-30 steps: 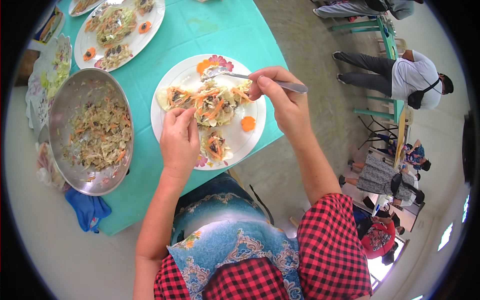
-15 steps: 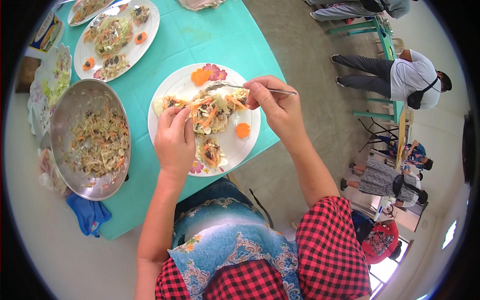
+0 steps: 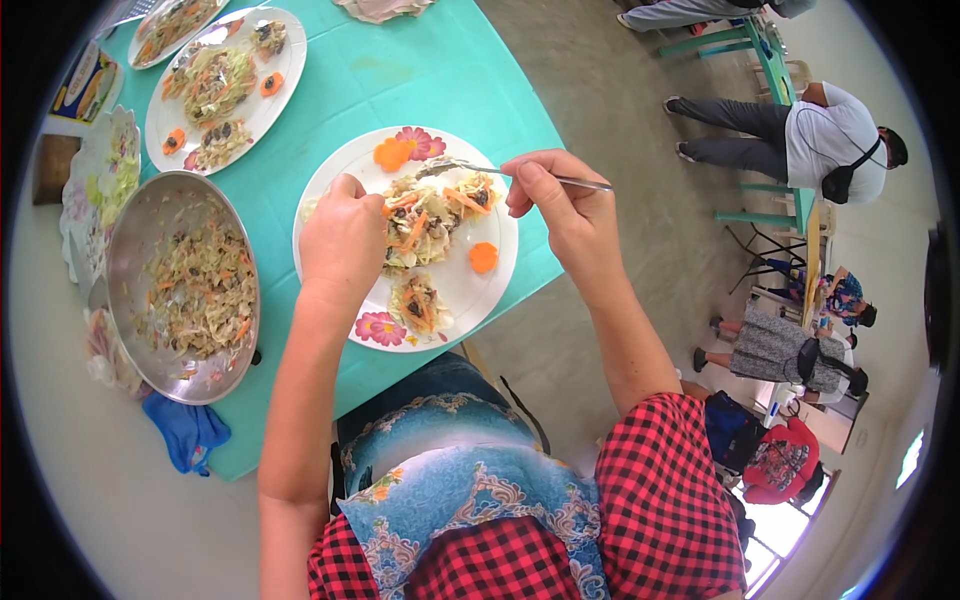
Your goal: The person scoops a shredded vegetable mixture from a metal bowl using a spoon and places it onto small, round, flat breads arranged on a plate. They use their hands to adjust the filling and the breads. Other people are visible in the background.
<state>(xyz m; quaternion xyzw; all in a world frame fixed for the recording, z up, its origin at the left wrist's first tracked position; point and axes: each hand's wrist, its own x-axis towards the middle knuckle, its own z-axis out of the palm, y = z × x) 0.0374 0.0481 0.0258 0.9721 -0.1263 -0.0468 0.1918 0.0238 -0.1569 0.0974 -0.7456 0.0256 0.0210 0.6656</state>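
Observation:
A white plate with pink flowers lies near the table's right edge. On it sits a central mound of shredded vegetable salad with carrot strips and dark bits. A smaller heap lies toward me, and orange carrot flowers lie around. My right hand pinches the handle of a silver utensil; its end rests at the mound's far side, too small to tell spoon from fork. My left hand is closed over the plate's left part, its fingertips hidden behind the knuckles.
A steel pan of salad stands at left, beside a scalloped platter. A second plated salad and part of another plate lie beyond. A blue cloth hangs at the near left corner. Several people stand far right.
My left hand has turned and shifted slightly up and left, so its fingertips no longer show. My right hand has moved slightly right, still holding the utensil. The view has shifted slightly.

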